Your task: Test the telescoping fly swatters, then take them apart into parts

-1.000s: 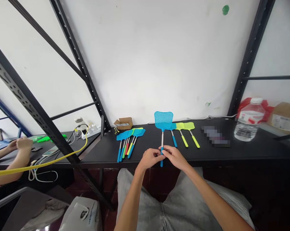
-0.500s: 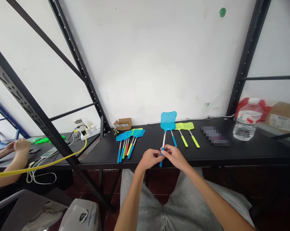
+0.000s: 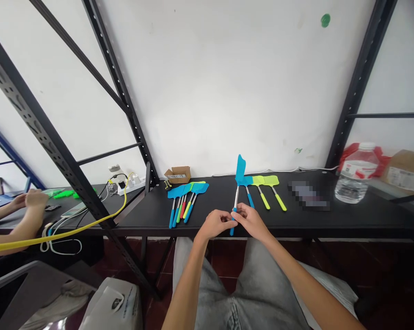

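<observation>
Head view: silver-shafted blue swatter (image 3: pixel 237 194), angled.

The white wall (image 3: pixel 227 91) is bright, most strongly around its middle; the lamp itself is not visible. Under the worktop (image 3: pixel 220 197) it becomes dim. Wide-angle distortion seems to tilt the posts (image 3: pixel 361 82); a pixelated patch (image 3: pixel 308 196) hides detail.

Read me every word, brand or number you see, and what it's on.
No text is legible.
Water bottle label: too blurred.
Small open box label: too small.
Brown package label: too blurred.
White container markings: too small.
Held blue swatter: no lettering visible.
</observation>
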Available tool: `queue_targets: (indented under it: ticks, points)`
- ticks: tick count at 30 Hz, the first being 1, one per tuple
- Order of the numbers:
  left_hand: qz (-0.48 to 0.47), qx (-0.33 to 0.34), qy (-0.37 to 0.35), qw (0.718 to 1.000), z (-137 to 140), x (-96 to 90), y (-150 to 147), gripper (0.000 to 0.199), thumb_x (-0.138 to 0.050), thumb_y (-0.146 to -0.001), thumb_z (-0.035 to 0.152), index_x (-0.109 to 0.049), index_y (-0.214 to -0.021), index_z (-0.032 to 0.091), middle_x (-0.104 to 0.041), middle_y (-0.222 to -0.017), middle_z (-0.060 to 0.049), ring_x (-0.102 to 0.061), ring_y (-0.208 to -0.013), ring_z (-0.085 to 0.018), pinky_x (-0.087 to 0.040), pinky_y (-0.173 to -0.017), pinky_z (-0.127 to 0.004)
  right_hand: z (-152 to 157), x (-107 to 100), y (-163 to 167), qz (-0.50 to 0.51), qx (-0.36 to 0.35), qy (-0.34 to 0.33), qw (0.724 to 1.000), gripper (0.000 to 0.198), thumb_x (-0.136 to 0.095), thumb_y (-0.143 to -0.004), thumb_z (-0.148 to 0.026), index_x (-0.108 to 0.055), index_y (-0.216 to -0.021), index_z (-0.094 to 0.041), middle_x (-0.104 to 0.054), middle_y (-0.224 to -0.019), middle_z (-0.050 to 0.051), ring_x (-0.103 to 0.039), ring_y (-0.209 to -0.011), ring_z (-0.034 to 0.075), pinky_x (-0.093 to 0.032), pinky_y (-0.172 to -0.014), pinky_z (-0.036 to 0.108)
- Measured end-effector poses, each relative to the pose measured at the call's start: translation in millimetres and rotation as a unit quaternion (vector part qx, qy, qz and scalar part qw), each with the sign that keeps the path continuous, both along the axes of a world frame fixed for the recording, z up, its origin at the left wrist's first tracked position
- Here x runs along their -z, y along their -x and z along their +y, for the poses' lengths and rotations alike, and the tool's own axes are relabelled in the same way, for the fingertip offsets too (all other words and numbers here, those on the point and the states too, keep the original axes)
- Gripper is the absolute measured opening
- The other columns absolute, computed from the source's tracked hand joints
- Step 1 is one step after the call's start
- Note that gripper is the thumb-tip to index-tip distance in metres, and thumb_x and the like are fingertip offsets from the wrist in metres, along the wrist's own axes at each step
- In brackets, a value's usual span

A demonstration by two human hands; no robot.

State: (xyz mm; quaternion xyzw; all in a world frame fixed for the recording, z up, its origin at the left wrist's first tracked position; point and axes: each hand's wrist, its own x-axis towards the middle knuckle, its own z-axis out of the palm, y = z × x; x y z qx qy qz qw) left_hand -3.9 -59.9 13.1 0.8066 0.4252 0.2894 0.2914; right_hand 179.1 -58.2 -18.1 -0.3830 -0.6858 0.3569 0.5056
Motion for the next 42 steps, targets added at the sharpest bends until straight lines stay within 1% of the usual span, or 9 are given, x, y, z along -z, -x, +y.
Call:
queue_targets:
  ticks: [5, 9, 13, 18, 24, 30, 35, 38, 42]
  points:
    - [-0.017, 0.002, -0.007, 1.000, -3.5, -1.1, 0.9, 0.038, -0.058, -0.080, 0.050, -0.070, -0.071, 0.015, -0.059, -0.062, -0.001, -0.048, -0.060, -0.013, -0.035, -0.059, -0.024, 0.0, -0.3, 0.0, -0.022, 0.005, -0.004, 1.000, 0.030, -0.060, -0.085, -0.044, -0.061, -0.101, -0.019, -0.068, -0.091, 0.005, -0.065, -0.079, 0.019, -0.050, -0.070, 0.030]
    - [-0.012, -0.003, -0.002, 1.000, -5.4, -1.0, 1.4, 0.037, -0.056, -0.080, 0.047, -0.070, -0.069, 0.015, -0.061, -0.062, -0.001, -0.049, -0.060, -0.013, -0.036, -0.059, -0.024, 0.3, -0.4, -0.1, -0.020, -0.004, -0.002, 1.000, 0.031, -0.061, -0.084, -0.045, -0.061, -0.100, -0.018, -0.067, -0.091, 0.006, -0.064, -0.077, 0.019, -0.051, -0.070, 0.031]
    - [-0.010, 0.004, 0.008, 1.000, -4.4, -0.3, 2.6, 0.032, -0.054, -0.079, 0.041, -0.072, -0.073, 0.015, -0.064, -0.065, -0.002, -0.051, -0.061, -0.013, -0.036, -0.059, -0.024, -0.2, -0.7, -1.1, -0.020, -0.014, 0.010, 1.000, 0.030, -0.062, -0.083, -0.044, -0.061, -0.099, -0.018, -0.066, -0.089, 0.005, -0.064, -0.074, 0.018, -0.051, -0.068, 0.031]
    - [-0.004, 0.006, 0.011, 1.000, -3.7, -1.3, 1.8, 0.033, -0.057, -0.079, 0.045, -0.072, -0.073, 0.016, -0.063, -0.063, -0.001, -0.052, -0.060, -0.013, -0.036, -0.059, -0.024, -1.1, -2.0, -2.3, -0.026, -0.011, 0.005, 1.000, 0.036, -0.057, -0.086, -0.046, -0.064, -0.110, -0.019, -0.066, -0.090, 0.005, -0.062, -0.072, 0.017, -0.048, -0.066, 0.029]
    - [-0.004, -0.029, -0.005, 1.000, -1.3, 1.7, -2.2, 0.038, -0.064, -0.075, 0.053, -0.069, -0.070, 0.016, -0.061, -0.063, -0.001, -0.049, -0.060, -0.012, -0.035, -0.058, -0.023, -3.2, -4.6, -2.2, -0.047, -0.003, -0.006, 0.999, 0.037, -0.053, -0.088, -0.045, -0.065, -0.113, -0.019, -0.068, -0.085, 0.004, -0.061, -0.071, 0.017, -0.046, -0.064, 0.028]
    - [-0.024, -0.060, -0.014, 0.998, -0.9, 5.7, -4.5, 0.041, -0.067, -0.072, 0.056, -0.066, -0.071, 0.016, -0.059, -0.062, 0.000, -0.047, -0.060, -0.012, -0.034, -0.057, -0.023, -6.1, -5.5, 0.0, -0.113, 0.038, -0.035, 0.992, 0.038, -0.052, -0.089, -0.046, -0.065, -0.114, -0.021, -0.069, -0.078, 0.003, -0.061, -0.066, 0.018, -0.043, -0.061, 0.028]
    - [-0.060, -0.076, -0.025, 0.995, 2.4, 9.0, -5.7, 0.041, -0.066, -0.074, 0.055, -0.066, -0.076, 0.015, -0.058, -0.065, 0.000, -0.047, -0.063, -0.013, -0.035, -0.059, -0.023, -12.3, -8.8, 4.2, -0.151, 0.060, -0.065, 0.985, 0.035, -0.045, -0.092, -0.047, -0.069, -0.103, -0.023, -0.071, -0.084, 0.004, -0.063, -0.071, 0.020, -0.040, -0.060, 0.028]
    - [-0.097, -0.065, -0.028, 0.993, 5.9, 11.3, -4.9, 0.040, -0.063, -0.079, 0.053, -0.068, -0.081, 0.013, -0.060, -0.068, -0.002, -0.049, -0.065, -0.014, -0.038, -0.060, -0.023, -15.1, -10.2, 5.9, -0.163, 0.069, -0.063, 0.982, 0.037, -0.044, -0.092, -0.049, -0.068, -0.107, -0.025, -0.072, -0.086, 0.003, -0.064, -0.071, 0.020, -0.040, -0.061, 0.028]
    - [-0.138, -0.014, -0.030, 0.990, 8.9, 12.7, -1.4, 0.037, -0.056, -0.085, 0.046, -0.069, -0.085, 0.011, -0.061, -0.073, -0.004, -0.051, -0.068, -0.014, -0.040, -0.064, -0.024, -13.6, -7.6, 6.6, -0.177, 0.074, -0.058, 0.980, 0.041, -0.047, -0.091, -0.051, -0.065, -0.117, -0.026, -0.072, -0.090, 0.003, -0.064, -0.071, 0.019, -0.042, -0.062, 0.029]
